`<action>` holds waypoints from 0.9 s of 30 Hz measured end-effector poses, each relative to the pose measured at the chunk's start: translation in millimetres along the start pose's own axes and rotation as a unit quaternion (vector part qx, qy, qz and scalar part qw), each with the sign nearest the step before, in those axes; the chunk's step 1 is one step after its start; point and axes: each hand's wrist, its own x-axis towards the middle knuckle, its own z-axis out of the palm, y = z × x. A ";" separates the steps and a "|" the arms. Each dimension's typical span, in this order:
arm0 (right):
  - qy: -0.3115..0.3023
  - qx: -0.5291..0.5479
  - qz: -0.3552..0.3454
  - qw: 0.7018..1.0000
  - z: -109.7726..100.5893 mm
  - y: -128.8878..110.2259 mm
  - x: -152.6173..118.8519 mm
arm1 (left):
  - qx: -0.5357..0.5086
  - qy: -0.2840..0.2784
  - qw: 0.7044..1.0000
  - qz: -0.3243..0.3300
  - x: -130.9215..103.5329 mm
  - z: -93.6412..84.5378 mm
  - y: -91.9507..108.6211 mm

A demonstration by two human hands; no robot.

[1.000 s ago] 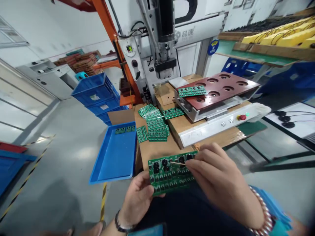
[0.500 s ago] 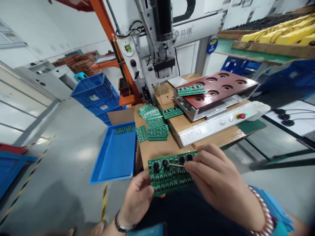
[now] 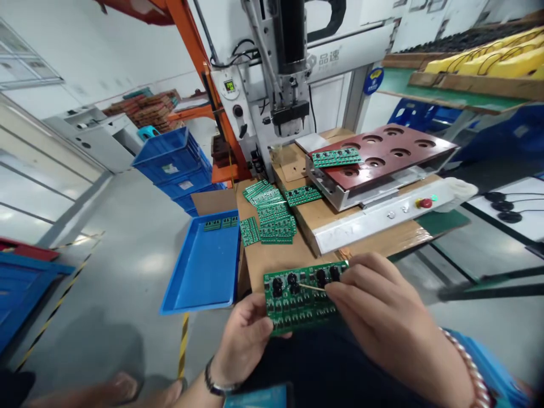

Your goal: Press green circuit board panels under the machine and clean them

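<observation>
My left hand (image 3: 249, 334) grips the left end of a green circuit board (image 3: 297, 306), thumb on its face. Round black blobs sit in pairs along the board's upper part, with rows of small components below. A thin pale wooden stick, like a toothpick (image 3: 312, 287), is pinched in my right hand (image 3: 382, 317). Its tip lies at the second pair of black blobs from the left. My right hand covers the board's right end.
Several green boards (image 3: 272, 212) lie overlapped on the bench; one board (image 3: 335, 157) rests on a reddish-brown fixture with round holes (image 3: 399, 153). A blue tray (image 3: 204, 266) with boards stands left. Behind rises a machine head (image 3: 291, 113). A red button (image 3: 425, 203) sits on the front panel.
The whole view has shifted a little, so things appear slightly further right. Both hands keep their hold, and the stick's tip stays near the same pair of black blobs.
</observation>
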 end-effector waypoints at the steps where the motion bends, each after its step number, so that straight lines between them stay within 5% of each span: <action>1: -0.002 0.002 -0.001 1.000 -0.3 -0.2 -0.1 | 0.000 -0.001 1.000 0.001 0.2 0.5 0.1; 27: 0.001 0.005 -0.028 1.000 -1.2 -6.2 11.4 | 0.056 -0.020 0.998 0.014 -1.9 -4.3 -8.6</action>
